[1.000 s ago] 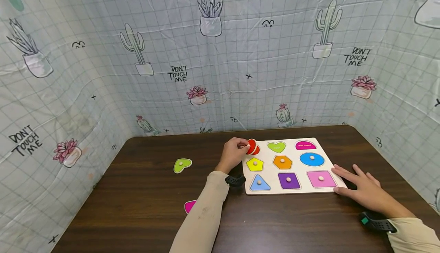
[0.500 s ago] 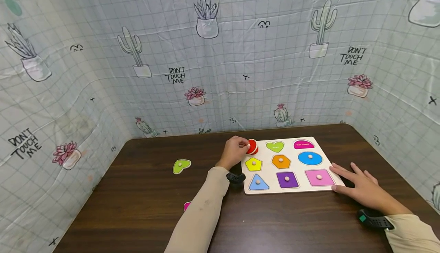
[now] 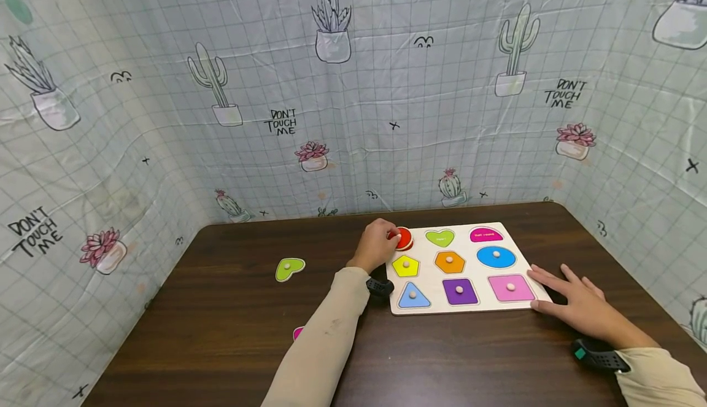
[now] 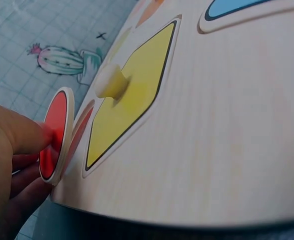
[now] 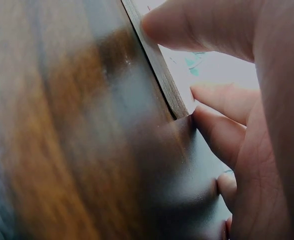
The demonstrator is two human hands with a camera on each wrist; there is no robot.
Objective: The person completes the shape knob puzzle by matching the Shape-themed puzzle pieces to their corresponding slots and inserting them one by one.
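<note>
My left hand (image 3: 377, 245) pinches a red round puzzle piece (image 3: 405, 239) over the back left corner of a pale wooden peg board (image 3: 437, 290). In the left wrist view that red disc (image 4: 57, 127) is tilted just above its round red recess (image 4: 80, 132); my fingers cover its knob. Across the board, my right hand (image 3: 591, 309) lies with its fingers spread, thumb and fingertips touching the right edge. Green heart and magenta half-round recesses in the back row hold no piece. Knobbed pieces fill the other two rows, including a yellow pentagon (image 3: 405, 265) and a blue ellipse (image 3: 496, 256).
A loose green heart piece (image 3: 289, 268) lies left of the board on the dark wooden table (image 3: 221, 315). Partly hidden by the left sleeve (image 3: 326, 333) is a magenta piece (image 3: 298, 333). A printed cloth (image 3: 364, 88) surrounds the table's back and sides.
The red round piece has shifted slightly and now covers more of its recess, still in my left hand. My right hand stays at the board's edge. The head view has moved a little.
</note>
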